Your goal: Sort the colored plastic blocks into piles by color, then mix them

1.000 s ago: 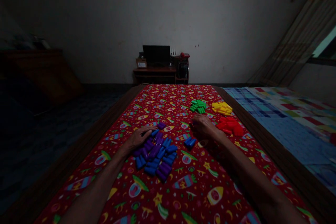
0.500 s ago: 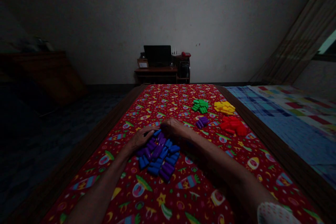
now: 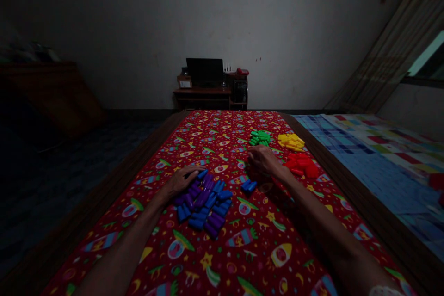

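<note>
Dim room, pale wall (image 3: 138,18) at the back; long surface (image 3: 147,150) stretching away from the person, brown along both side edges, red rocket-print cloth (image 3: 243,263) over its middle.

Left hand (image 3: 180,181): low at the far-left side of a mixed pile of purple and blue pieces (image 3: 203,199), a little left of the surface's centre. Thumb stands off from the stretched fingers, just beside a blue piece (image 3: 202,174); whether it is pinched, cannot tell from where I stand. Right hand (image 3: 262,159): right of centre, fingers curled narrow and downward, contents hidden; cannot tell.

Few blue pieces (image 3: 249,186) apart, between pile and right hand. Beyond that hand, green pieces (image 3: 259,138); near the surface's right edge, yellow pieces (image 3: 291,142), with red pieces (image 3: 301,165) nearer the person.

Step in hand, my judgement: parting the mixed pile by colour. Next move seems to call for a light pinch, neighbours undisturbed.

Farther out: desk (image 3: 203,92) with monitor (image 3: 204,71); checked bedding (image 3: 350,166) past the right edge.
</note>
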Action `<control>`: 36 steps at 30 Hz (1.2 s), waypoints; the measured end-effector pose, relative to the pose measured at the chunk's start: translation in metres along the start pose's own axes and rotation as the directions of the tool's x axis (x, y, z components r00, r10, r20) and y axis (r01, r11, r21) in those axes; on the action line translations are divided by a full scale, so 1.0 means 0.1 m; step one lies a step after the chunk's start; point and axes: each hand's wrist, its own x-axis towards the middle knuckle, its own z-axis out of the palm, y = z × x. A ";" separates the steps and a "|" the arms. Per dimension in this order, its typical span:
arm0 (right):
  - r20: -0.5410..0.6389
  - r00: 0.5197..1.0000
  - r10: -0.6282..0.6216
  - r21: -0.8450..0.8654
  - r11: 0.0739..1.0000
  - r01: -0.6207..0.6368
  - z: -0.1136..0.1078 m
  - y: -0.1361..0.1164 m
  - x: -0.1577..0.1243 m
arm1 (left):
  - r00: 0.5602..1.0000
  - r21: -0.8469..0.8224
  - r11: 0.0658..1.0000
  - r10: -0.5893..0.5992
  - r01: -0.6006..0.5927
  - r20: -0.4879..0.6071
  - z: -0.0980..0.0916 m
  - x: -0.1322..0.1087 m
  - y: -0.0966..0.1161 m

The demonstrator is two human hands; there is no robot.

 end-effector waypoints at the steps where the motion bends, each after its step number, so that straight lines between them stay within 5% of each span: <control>1: -0.042 0.999 -0.017 0.039 0.999 0.019 0.02 -0.09 0.01 | 1.000 0.003 1.000 0.000 0.000 0.003 0.00 0.00 0.01; 3: -0.047 0.996 -0.074 0.107 0.991 0.079 0.08 -0.32 0.03 | 1.000 0.008 1.000 0.000 0.000 0.004 0.00 0.00 0.02; 9: 0.214 0.933 -0.291 0.193 0.948 0.251 0.41 -0.96 0.10 | 1.000 0.016 1.000 -0.001 0.001 0.005 0.01 0.00 0.02; 14: 0.163 0.963 -0.213 0.194 0.964 0.181 0.61 -1.14 0.22 | 1.000 -0.006 1.000 0.014 -0.014 0.017 0.01 0.00 0.01; 22: 0.269 0.963 -0.016 0.413 0.905 -0.100 0.58 -1.04 0.33 | 1.000 -0.012 1.000 0.022 -0.022 0.015 0.01 0.00 0.01; 26: 0.322 0.942 -0.095 0.426 0.903 -0.055 0.52 -0.98 0.23 | 1.000 0.003 1.000 0.016 -0.016 0.004 0.01 0.00 0.00; 31: 0.297 0.949 -0.108 0.483 0.874 -0.051 0.47 -0.91 0.20 | 1.000 0.006 1.000 0.022 -0.022 0.002 0.00 0.00 0.01; 36: 0.117 0.992 0.039 0.432 0.898 -0.087 0.38 -0.67 0.25 | 1.000 -0.005 1.000 0.028 -0.028 -0.001 0.01 -0.01 0.04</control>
